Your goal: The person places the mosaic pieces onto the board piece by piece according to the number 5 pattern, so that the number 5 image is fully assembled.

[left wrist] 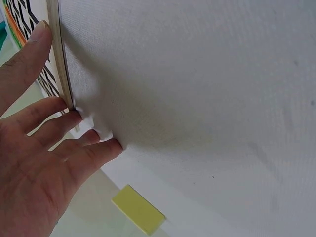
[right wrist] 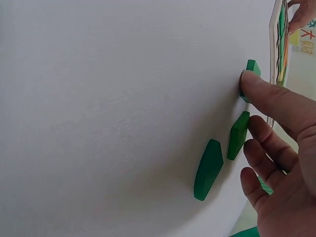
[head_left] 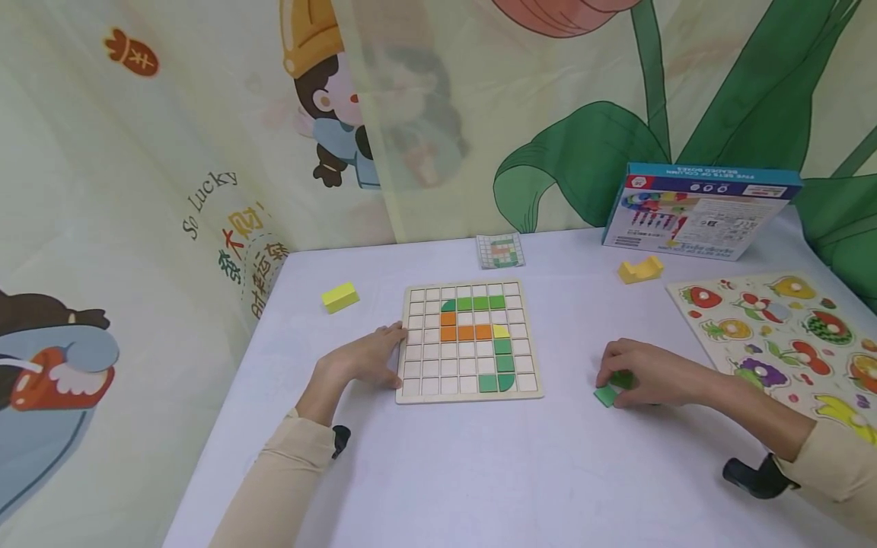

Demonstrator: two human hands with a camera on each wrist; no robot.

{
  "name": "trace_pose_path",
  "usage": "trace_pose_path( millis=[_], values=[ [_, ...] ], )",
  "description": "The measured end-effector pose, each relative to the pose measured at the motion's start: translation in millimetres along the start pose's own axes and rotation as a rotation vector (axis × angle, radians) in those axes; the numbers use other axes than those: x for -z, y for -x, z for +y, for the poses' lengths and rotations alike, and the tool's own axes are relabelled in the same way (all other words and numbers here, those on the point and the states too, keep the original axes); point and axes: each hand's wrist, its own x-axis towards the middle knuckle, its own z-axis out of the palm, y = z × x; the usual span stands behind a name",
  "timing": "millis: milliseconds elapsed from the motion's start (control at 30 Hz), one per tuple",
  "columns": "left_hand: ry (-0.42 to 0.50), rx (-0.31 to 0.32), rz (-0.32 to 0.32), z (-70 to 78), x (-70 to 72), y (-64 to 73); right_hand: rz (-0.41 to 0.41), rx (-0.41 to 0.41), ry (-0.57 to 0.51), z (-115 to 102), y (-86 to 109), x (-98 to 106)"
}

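Observation:
The square wooden grid board [head_left: 469, 365] lies mid-table, with green, orange and yellow tiles set in some of its cells. My left hand [head_left: 366, 358] touches the board's left edge, its fingers spread; the left wrist view shows the thumb [left wrist: 37, 54] against the rim. To the right of the board, my right hand [head_left: 640, 373] pinches a light green square tile [head_left: 606, 396] at the tabletop. In the right wrist view the thumb lies on that tile, and the index finger is hidden. Close by sit another green tile [right wrist: 239, 136] and a dark green curved-edge piece [right wrist: 208, 170].
A yellow block [head_left: 340, 297] stands left of the board. Behind the board lies a small pattern card [head_left: 501, 251]. A printed box [head_left: 699, 213], a yellow notched block [head_left: 640, 270] and a fruit-picture board [head_left: 774, 327] are on the right. A patterned curtain hangs behind the table.

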Motion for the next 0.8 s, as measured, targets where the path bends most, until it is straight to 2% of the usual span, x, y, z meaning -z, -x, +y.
trace_pose_path(
  millis=[200, 367, 600, 800],
  values=[
    [-0.004, 0.012, 0.001, -0.2, -0.3, -3.1, 0.012, -0.006, 0.003, -1.4, -1.8, -0.9],
    [0.001, 0.027, -0.004, 0.9, -0.4, -4.1, 0.057, -0.006, 0.021, -15.9, -14.8, 0.0],
    [0.015, 0.027, 0.0, 0.1, -1.7, -2.1, 0.132, 0.088, 0.011, -64.0, -54.0, -3.4],
    [0.012, 0.025, 0.007, 0.2, -2.9, -2.5, 0.164, 0.142, 0.022, -111.6, -85.5, -18.3]
  ],
)
